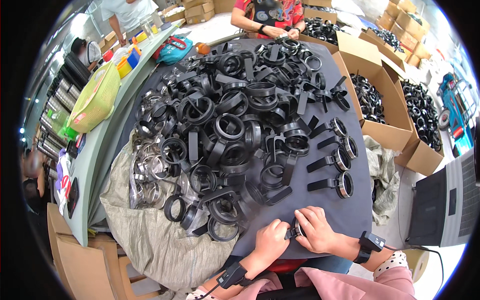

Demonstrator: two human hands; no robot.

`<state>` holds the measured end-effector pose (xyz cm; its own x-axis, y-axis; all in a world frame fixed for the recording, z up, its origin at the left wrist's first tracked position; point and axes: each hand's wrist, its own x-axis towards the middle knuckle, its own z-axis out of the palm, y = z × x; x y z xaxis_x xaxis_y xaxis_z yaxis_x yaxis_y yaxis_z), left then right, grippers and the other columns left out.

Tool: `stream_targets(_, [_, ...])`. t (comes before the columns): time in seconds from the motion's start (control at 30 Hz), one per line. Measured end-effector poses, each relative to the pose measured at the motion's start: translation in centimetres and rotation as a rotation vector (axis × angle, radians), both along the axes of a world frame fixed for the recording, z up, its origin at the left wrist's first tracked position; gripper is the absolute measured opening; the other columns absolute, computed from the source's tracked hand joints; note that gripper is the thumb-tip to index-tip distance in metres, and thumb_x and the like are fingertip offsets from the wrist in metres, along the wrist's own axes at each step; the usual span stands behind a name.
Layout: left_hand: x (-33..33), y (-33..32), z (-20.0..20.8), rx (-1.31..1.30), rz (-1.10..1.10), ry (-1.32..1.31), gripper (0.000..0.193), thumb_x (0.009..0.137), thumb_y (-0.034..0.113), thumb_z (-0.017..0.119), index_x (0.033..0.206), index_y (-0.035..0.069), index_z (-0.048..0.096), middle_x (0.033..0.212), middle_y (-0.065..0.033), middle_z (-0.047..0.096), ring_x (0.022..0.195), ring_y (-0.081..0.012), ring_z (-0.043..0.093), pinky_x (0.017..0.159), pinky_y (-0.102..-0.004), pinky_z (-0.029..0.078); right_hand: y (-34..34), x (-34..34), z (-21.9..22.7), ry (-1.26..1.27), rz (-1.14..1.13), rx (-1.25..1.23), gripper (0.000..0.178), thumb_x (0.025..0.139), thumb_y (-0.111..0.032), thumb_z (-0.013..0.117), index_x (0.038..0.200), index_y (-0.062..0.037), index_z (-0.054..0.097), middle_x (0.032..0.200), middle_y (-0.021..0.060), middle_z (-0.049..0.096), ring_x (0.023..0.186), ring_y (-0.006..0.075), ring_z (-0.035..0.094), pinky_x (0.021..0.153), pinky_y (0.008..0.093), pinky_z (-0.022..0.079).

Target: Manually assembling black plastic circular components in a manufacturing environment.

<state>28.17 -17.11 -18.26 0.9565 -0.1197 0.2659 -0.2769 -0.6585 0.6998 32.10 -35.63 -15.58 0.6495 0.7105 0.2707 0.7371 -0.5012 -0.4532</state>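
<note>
Near the table's front edge my left hand (271,242) is closed on the short black handle of a ring (296,229). My right hand (315,230) wraps over the round part of that same ring, its fingers curled around the rim. Much of the ring is hidden by my fingers. Just beyond my hands, a column of black handled rings with silver bands (345,184) lies on the dark cloth, handles pointing left. A large heap of loose black rings (230,126) covers the middle of the table. Bare silver metal bands (147,192) lie at its left side.
A woven sack (150,245) hangs over the front left edge. Cardboard boxes (395,135) with black rings stand at the right, beyond a grey boxy appliance (442,202). Across the table a person (270,20) handles a ring. A green basket (95,97) sits on the left bench.
</note>
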Motion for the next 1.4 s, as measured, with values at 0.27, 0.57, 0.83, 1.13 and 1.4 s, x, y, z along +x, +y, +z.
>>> stream_targets(0.27, [0.1, 0.0, 0.0, -0.005, 0.042, -0.042, 0.019, 0.063, 0.001, 0.068, 0.081, 0.006, 0.066, 0.074, -0.0102, 0.06, 0.067, -0.0328, 0.062, 0.059, -0.041, 0.052, 0.7, -0.3, -0.5, -0.013, -0.017, 0.049, 0.078, 0.074, -0.027, 0.074, 0.134, 0.008, 0.039, 0.124, 0.0246, 0.048, 0.115, 0.0414, 0.049, 0.1, 0.0507, 0.038])
stream_targets(0.57, [0.7, -0.9, 6.4, 0.125, -0.114, -0.016, 0.074, 0.064, 0.014, 0.083, 0.131, 0.006, 0.052, 0.121, -0.0177, 0.049, 0.108, -0.0331, 0.053, 0.089, -0.0394, 0.048, -6.1, -0.8, 0.7, -0.164, -0.125, 0.201, 0.073, 0.07, -0.028, 0.077, 0.127, 0.0072, 0.049, 0.119, 0.0232, 0.052, 0.109, 0.0406, 0.053, 0.096, 0.0501, 0.043])
stream_targets(0.83, [19.1, -8.5, 10.6, 0.383, -0.2, -0.373, 0.052, 0.076, 0.015, 0.074, 0.123, 0.005, 0.056, 0.131, -0.0194, 0.046, 0.12, -0.0379, 0.048, 0.101, -0.0453, 0.042, -10.6, 1.5, -0.8, -0.168, -0.309, 0.197, 0.067, 0.067, -0.031, 0.076, 0.13, -0.0182, 0.058, 0.142, 0.027, 0.033, 0.126, 0.0504, 0.036, 0.104, 0.0555, 0.036])
stream_targets(1.13, [38.9, -16.8, 7.2, 0.894, -0.236, -0.229, 0.086, 0.065, 0.003, 0.073, 0.14, 0.038, 0.047, 0.155, -0.0218, 0.021, 0.142, -0.0483, 0.018, 0.109, -0.0686, 0.022, -10.4, 2.1, -1.1, -0.076, -0.281, 0.178, 0.071, 0.065, -0.041, 0.073, 0.132, -0.0238, 0.057, 0.146, 0.0278, 0.031, 0.132, 0.0517, 0.03, 0.103, 0.0626, 0.028])
stream_targets(1.4, [44.0, -17.1, 8.9, 0.925, -0.452, 0.264, 0.086, 0.06, 0.004, 0.079, 0.135, 0.035, 0.052, 0.137, -0.0212, 0.05, 0.12, -0.0445, 0.052, 0.097, -0.051, 0.048, -10.6, 2.7, 0.2, 0.011, -0.272, 0.304, 0.071, 0.062, -0.031, 0.069, 0.13, -0.0128, 0.057, 0.147, 0.0286, 0.032, 0.136, 0.0495, 0.028, 0.107, 0.0608, 0.025])
